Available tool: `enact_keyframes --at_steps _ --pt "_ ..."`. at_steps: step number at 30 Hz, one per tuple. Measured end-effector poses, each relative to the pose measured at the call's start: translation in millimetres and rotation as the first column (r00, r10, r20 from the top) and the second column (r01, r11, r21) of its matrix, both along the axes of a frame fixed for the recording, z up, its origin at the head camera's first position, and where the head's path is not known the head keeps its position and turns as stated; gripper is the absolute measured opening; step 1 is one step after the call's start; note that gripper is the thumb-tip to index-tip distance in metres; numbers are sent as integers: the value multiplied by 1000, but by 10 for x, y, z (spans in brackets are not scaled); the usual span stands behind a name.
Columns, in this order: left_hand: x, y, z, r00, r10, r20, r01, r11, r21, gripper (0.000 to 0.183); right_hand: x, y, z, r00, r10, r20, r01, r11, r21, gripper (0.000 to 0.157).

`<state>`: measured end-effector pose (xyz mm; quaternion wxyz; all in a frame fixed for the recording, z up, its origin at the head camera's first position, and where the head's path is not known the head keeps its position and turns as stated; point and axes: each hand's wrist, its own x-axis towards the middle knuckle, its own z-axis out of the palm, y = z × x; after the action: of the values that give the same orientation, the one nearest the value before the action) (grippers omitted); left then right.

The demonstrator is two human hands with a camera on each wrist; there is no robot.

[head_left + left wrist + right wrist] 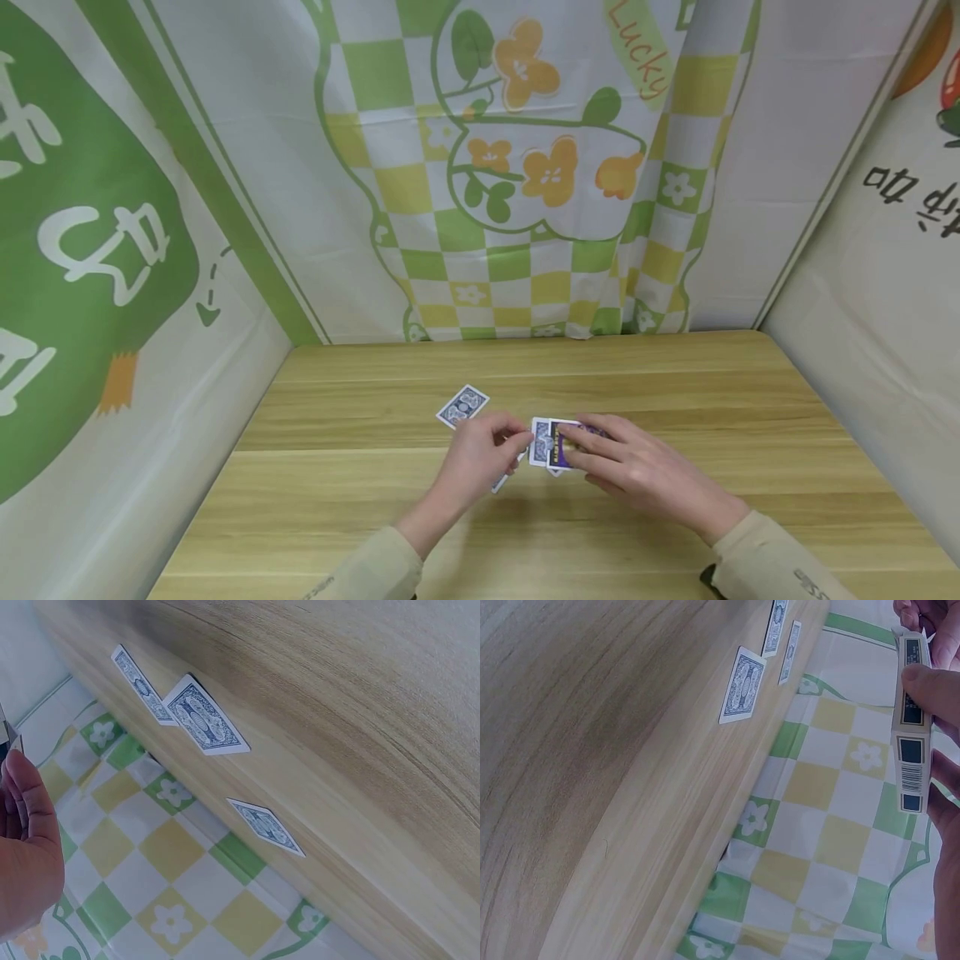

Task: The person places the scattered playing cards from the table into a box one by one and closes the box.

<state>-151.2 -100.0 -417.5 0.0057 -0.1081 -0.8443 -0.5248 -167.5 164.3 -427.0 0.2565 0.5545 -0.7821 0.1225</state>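
My right hand (637, 467) holds a purple and black playing card box (564, 448) above the table, fingers over its face. In the right wrist view the thumb lies along the narrow edge of the box (911, 742), where a barcode shows. A blue-patterned, white-edged card back (541, 442) shows at the box's left end. There my left hand (483, 454) has its thumb and index finger pinched together, right at the end's edge. Beneath lie blue-backed playing cards: one card (462, 403) left of the hands, another card (501, 482) partly hidden by the left hand.
Three separate face-down spots show in the left wrist view: a near card (206, 716), a slanted card (142, 686) and a lone card (266, 826). The wooden table (337, 500) ends at a checked green and yellow curtain (517, 275), with printed cloth walls on both sides.
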Motion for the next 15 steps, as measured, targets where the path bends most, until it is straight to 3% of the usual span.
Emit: enact_keyframes --at_steps 3,10,15 --pt "-3 3 -7 999 -31 -13 31 999 -31 13 1 -3 1 1000 1 -9 -1 1000 -4 64" --pt "-11 -3 -28 984 -105 -145 80 983 -168 11 -5 -6 -11 1000 1 -4 -1 1000 -8 59" --pt "10 -3 -15 979 -148 -140 118 972 -203 21 -6 -7 -13 1000 2 -1 -2 1000 -6 60"
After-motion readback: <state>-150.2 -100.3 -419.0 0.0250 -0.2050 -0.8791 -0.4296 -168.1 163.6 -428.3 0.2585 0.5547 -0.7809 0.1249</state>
